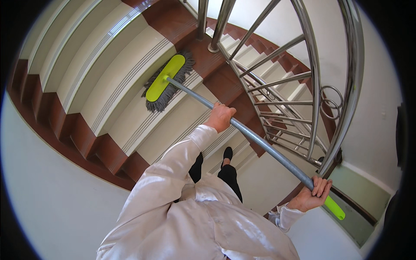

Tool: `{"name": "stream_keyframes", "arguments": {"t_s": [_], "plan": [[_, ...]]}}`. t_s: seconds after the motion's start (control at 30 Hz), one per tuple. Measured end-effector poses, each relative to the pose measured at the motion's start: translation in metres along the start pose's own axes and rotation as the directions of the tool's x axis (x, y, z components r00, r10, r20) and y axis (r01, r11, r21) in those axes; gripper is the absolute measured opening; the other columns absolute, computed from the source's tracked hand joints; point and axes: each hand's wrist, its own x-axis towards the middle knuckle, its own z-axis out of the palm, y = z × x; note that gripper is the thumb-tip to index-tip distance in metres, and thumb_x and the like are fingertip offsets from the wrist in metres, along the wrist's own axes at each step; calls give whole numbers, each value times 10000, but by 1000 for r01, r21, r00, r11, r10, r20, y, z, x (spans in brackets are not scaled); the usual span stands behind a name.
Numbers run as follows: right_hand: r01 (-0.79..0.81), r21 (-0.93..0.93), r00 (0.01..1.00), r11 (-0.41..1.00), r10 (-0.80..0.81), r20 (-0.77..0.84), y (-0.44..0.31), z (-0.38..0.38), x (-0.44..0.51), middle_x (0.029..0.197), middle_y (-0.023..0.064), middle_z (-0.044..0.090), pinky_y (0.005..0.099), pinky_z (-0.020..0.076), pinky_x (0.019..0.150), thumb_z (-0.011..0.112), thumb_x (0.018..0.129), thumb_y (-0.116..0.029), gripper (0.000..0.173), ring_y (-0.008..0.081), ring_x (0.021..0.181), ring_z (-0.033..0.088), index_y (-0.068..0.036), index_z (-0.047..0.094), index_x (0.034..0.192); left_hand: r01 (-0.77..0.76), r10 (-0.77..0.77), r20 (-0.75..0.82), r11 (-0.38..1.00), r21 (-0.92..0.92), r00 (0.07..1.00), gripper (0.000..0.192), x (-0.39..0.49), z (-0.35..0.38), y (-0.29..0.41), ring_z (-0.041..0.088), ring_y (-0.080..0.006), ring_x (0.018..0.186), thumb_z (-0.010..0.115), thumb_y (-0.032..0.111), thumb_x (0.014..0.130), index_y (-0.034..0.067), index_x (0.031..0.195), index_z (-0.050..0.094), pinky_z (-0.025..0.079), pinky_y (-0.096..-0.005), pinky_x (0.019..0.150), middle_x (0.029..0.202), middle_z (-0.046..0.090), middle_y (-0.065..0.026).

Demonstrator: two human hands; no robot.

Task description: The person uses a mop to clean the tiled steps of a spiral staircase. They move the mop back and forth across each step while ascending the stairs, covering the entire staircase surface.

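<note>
A dust mop with a lime-green plate (165, 78) and a grey yarn fringe (161, 100) rests on a stair tread, close against the riser above. Its grey pole (265, 145) slants down to the right across my body. My left hand (221, 117) is wrapped around the pole's middle. Near the pole's upper end, my right hand (310, 195) grips it just before the lime-green end grip (334, 208), which sticks out past my fingers.
Cream steps (130, 130) with grooved nosings and red-brown ends climb away to the upper left. A stainless-steel railing (313, 81) with decorative rings (331, 102) borders the right side, with another flight (276, 70) beyond. A white wall (58, 182) bounds the left. My black shoe (228, 153) stands on a lower step.
</note>
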Motion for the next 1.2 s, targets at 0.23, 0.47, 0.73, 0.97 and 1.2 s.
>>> {"name": "stream_keyframes", "arguments": {"t_s": [0.23,0.47,0.73,0.97,1.2], "plan": [[-29,61,1000,998,28,14,18,-58,16,515,-50,276,216,286,521,407,970,-62,131,31,429,228,15,513,953,19,-17,-77,999,32,997,169,3,38,-1,585,-319,744,669,23,599,98,665,533,393,-401,730,649,588,-98],[-144,100,989,985,145,-5,14,-141,18,520,-46,279,229,294,548,405,974,-69,113,43,443,258,-20,488,914,43,-10,-195,986,164,981,145,8,95,17,583,-307,773,670,48,603,110,681,564,393,-409,743,658,595,-85],[36,49,987,998,-28,-157,-59,-201,13,543,-37,265,228,304,570,396,979,-65,120,52,462,264,-34,427,867,-73,69,25,973,218,997,127,50,155,109,574,-258,809,669,75,613,125,702,594,383,-377,781,707,630,-57],[33,8,993,999,-32,-117,-47,-197,26,557,-48,255,204,269,528,410,970,-62,103,36,468,245,-36,432,873,-63,69,-103,996,61,992,126,31,144,102,555,-261,800,654,64,595,117,671,568,384,-372,779,697,602,-45],[-296,45,955,954,295,28,18,-184,19,571,-69,231,219,276,554,454,945,-70,52,28,483,224,-71,504,960,183,-130,-306,972,148,943,199,-72,125,21,550,-333,683,699,91,513,114,584,515,399,-420,677,612,537,-102]]}}
